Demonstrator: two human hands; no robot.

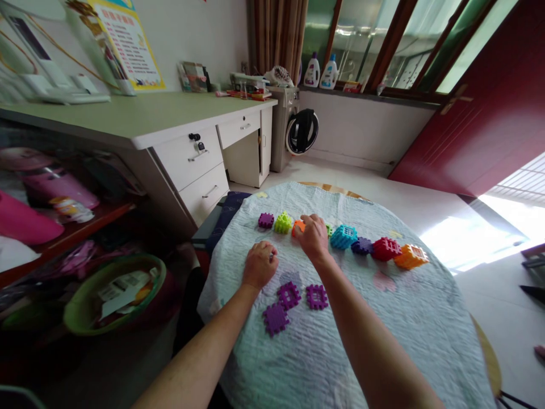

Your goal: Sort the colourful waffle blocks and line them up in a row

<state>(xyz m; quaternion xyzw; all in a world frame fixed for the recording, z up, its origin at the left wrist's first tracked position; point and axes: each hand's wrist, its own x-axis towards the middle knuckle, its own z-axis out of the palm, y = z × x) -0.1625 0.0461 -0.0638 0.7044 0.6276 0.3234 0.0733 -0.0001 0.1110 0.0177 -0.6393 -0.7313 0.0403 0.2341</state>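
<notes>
A row of interlocking plastic building blocks runs across the far part of the cloth. My right hand [314,236] reaches into this row, its thumb and fingers closed around an orange block [298,227]. Just left of it sit a lime-green block [283,222] and a purple block [266,220]. My left hand [259,265] rests on the cloth nearer to me, fingers curled in; whatever they hold, if anything, is hidden. Loose purple panels [276,318] lie flat in front of my hands, some with a window-like opening [317,297].
Right of my right hand, the row continues with a light-blue block [343,237], dark-blue block [361,246], red block [386,249] and yellow-orange block [411,257]. The round table has a pale cloth [383,335]. A desk [179,116] and green basket [80,324] stand left.
</notes>
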